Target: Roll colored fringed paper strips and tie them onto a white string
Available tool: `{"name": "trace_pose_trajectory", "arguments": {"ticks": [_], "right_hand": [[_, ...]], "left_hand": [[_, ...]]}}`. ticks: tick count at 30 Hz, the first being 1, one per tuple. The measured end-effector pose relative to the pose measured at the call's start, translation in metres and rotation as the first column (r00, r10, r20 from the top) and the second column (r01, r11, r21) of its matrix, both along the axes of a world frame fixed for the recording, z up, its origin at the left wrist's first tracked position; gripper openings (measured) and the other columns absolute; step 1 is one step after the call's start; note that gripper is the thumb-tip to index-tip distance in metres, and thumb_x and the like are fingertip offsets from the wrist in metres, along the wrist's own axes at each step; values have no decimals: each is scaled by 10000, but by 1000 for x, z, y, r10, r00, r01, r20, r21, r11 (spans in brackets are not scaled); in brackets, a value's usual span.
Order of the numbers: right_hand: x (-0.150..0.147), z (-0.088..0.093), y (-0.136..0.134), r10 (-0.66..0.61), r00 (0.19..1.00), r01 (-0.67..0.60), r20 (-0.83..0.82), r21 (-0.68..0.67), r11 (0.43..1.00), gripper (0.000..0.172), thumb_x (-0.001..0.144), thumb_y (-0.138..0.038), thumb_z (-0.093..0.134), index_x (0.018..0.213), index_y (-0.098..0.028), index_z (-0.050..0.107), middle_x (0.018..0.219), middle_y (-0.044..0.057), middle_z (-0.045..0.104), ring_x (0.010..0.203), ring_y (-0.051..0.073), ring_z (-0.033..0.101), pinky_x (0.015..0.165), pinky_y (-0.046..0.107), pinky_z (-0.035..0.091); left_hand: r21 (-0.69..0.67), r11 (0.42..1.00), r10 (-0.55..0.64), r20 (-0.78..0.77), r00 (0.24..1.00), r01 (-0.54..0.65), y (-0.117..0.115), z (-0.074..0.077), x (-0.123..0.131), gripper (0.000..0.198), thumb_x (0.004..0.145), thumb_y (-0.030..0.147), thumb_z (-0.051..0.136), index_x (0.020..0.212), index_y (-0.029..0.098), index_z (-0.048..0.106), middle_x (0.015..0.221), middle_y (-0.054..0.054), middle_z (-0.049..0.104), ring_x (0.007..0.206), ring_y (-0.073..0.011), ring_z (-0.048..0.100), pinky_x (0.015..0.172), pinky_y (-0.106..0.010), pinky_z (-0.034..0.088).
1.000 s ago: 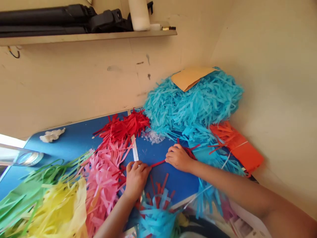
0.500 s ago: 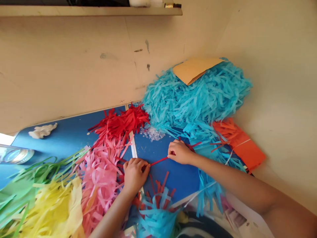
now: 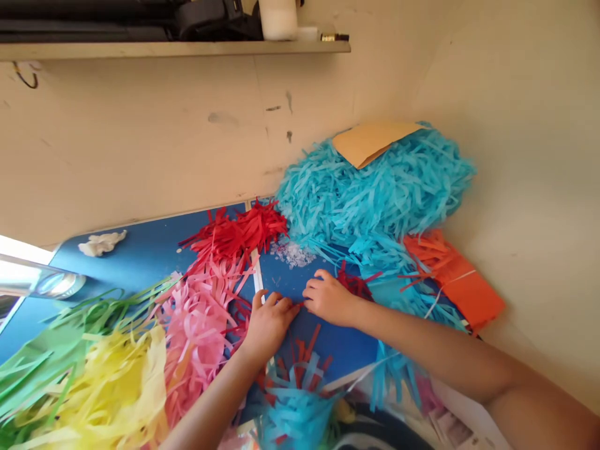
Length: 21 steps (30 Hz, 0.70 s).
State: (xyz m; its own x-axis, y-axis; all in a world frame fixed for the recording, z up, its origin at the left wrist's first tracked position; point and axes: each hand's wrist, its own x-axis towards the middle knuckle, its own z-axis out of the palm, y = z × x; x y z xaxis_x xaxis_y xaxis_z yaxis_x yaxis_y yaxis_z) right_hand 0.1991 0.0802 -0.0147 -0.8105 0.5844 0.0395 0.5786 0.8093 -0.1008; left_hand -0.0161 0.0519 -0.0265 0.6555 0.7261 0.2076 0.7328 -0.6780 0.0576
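Observation:
My left hand [image 3: 269, 320] and my right hand [image 3: 328, 299] meet over the blue table [image 3: 140, 262], fingertips almost touching. Both are closed in a pinch on a thin red paper strip [image 3: 296, 305], of which only a short bit shows between them. More red fringe [image 3: 352, 284] bunches behind my right hand. A pink fringed paper pile [image 3: 201, 325] lies just left of my left hand. Red strips [image 3: 234, 236] lie beyond it.
A big heap of light-blue fringed paper [image 3: 375, 187] with a tan sheet [image 3: 370, 140] on top fills the corner. Orange fringe [image 3: 454, 275] lies to the right, green [image 3: 47, 356] and yellow [image 3: 107, 387] fringe to the left. A shelf [image 3: 187, 49] hangs on the wall above.
My hands have come together along the red strip: a long stretch showed between them before, now only a short bit. The camera tilted slightly.

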Motion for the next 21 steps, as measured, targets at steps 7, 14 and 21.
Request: {"name": "trace_pose_trajectory", "arguments": {"ticks": [7, 14, 21], "right_hand": [[-17, -12, 10, 88, 996, -90, 25, 69, 994, 240, 909, -80, 487, 788, -122, 690, 793, 95, 690, 715, 180, 557, 853, 403, 346], [-20, 41, -18, -214, 959, 202, -184, -81, 976, 242, 967, -243, 493, 903, -161, 712, 897, 67, 734, 823, 192, 652, 776, 347, 397], [-15, 90, -40, -719, 589, -406, -370, -904, 132, 372, 674, -517, 793, 700, -159, 695, 651, -11, 682, 617, 132, 604, 677, 271, 449]], "left_hand": [[75, 996, 36, 54, 998, -40, 3, -2, 14, 219, 890, 145, 561, 759, 238, 710, 752, -12, 711, 778, -216, 611, 975, -546, 319], [228, 971, 23, 197, 980, -68, -11, 38, 3, 230, 925, 116, 504, 909, 234, 700, 845, 1, 749, 823, -168, 666, 1076, -482, 261], [358, 934, -119, 372, 921, -24, -43, 118, -1, 190, 906, 125, 564, 969, 257, 686, 793, 51, 758, 739, -129, 694, 1132, -461, 237]]}}
